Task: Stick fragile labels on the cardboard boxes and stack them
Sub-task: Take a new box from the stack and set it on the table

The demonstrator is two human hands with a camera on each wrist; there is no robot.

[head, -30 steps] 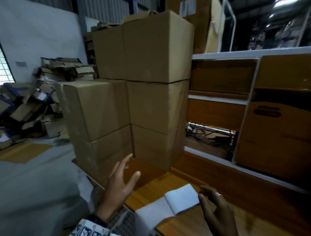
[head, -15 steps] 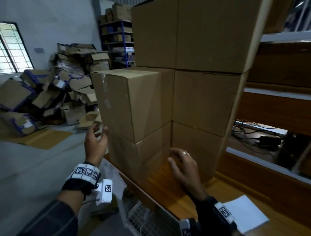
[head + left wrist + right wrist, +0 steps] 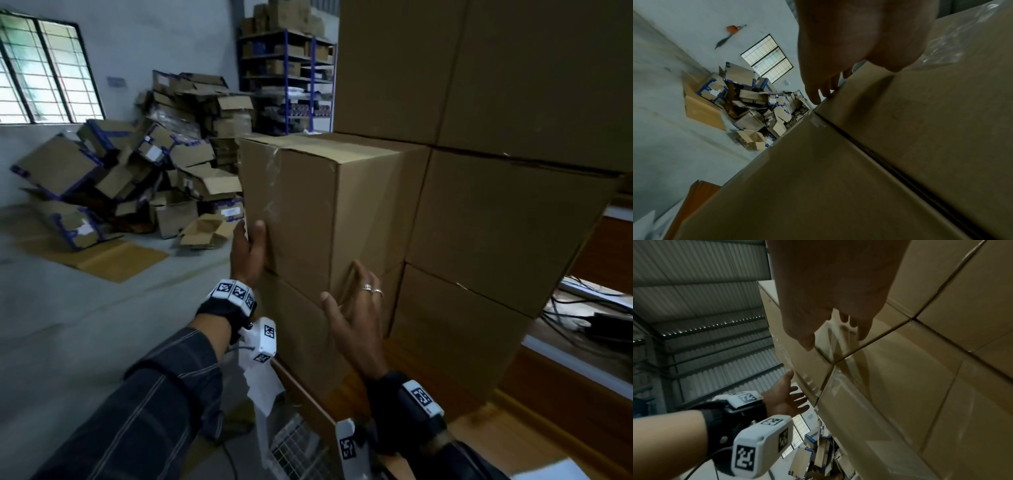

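Landmark: upper front box (image 3: 329, 209), top of the near two-high column, sitting on the lower front box (image 3: 308, 329), butted against the taller back stack (image 3: 496, 222).

Left of the upper front box: left hand (image 3: 248, 253) flat on its left face, low down just above the seam. Fingers (image 3: 816, 95) straight, reaching past the far vertical edge; thumb on the front-left corner. It's a wide, flat press with nothing gripped.

Right of that corner: right hand (image 3: 356, 308) spread on the front-right face, fingertips (image 3: 863, 334) across the seam between upper and lower box. It's also splayed and pressing, not holding anything.

So the box sits between the two palms, clamped only by friction on adjacent faces, both contacts at its bottom edge.

Risks as I see them:
- Both contacts are low, so the box can tip away or toward the person if lifted.
- Smooth cardboard plus glossy tape (image 3: 274, 192) on the left face, so the palm could slip.
- Right fingertips overlap the seam, so lifting may drag or shift the lower front box too.
- The back stack touches the upper front box; rubbing it on the way out could unsettle the tall column.
- No fragile label is visible on any face shown, and the hidden faces are unknown.

Scrap carton pile (image 3: 137, 178) far left of the box, well apart.
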